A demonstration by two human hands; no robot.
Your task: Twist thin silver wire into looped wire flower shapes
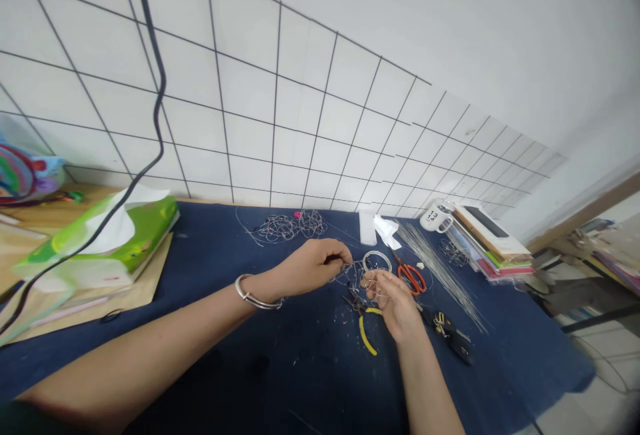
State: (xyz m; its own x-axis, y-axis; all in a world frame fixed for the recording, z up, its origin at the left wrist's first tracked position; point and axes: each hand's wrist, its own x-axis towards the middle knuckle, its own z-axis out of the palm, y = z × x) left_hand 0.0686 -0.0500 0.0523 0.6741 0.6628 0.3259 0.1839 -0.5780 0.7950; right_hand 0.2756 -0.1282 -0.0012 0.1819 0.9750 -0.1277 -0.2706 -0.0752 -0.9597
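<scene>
Between my two hands is a piece of bent, looped thin wire (pixel 356 276). My left hand (pixel 317 265), with a silver bangle (pixel 255 293) on its wrist, is closed with thumb and fingertips pinching the wire's left side. My right hand (pixel 393 298) has its fingers curled around the right side of the same wire piece. Just below lie pliers with yellow handles (pixel 367 338), partly covered by my right hand. A coil of silver wire (pixel 377 261) rests behind my right fingers, and orange-handled scissors (pixel 411 279) lie to their right.
Tangled wire shapes (pixel 290 225) lie at the back of the blue cloth (pixel 215 268). To the right are straight wire lengths (pixel 445 271), a black tool (pixel 453 336), a white mug (pixel 436 216) and stacked books (pixel 493 241). A green tissue pack (pixel 150 228) stands left, near a hanging black cable (pixel 159 88).
</scene>
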